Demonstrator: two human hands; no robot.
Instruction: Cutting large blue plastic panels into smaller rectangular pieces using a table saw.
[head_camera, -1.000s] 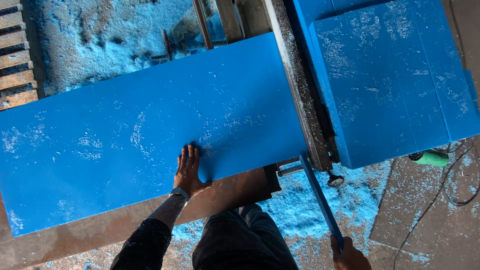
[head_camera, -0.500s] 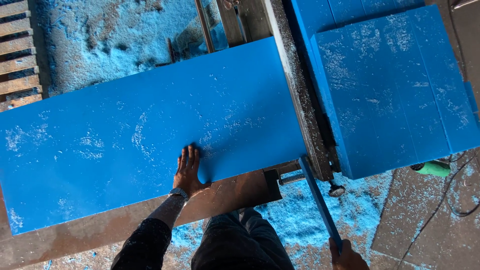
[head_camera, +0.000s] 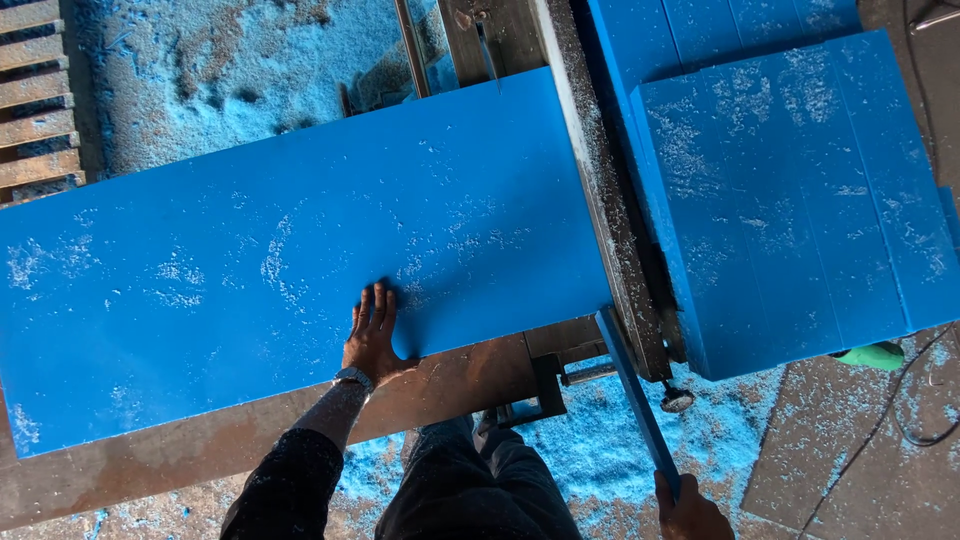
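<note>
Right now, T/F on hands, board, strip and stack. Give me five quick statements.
1. The left hand lies flat on the big blue board. True.
2. The right hand rests on the stack of blue boards. False: it grips the end of a thin blue strip at the bottom edge of the view.
3. The board's right end meets the metal rail. True.
4. The floor is free of dust. False: blue shavings cover it.
5. The left wrist is bare. False: it wears a watch.
</note>
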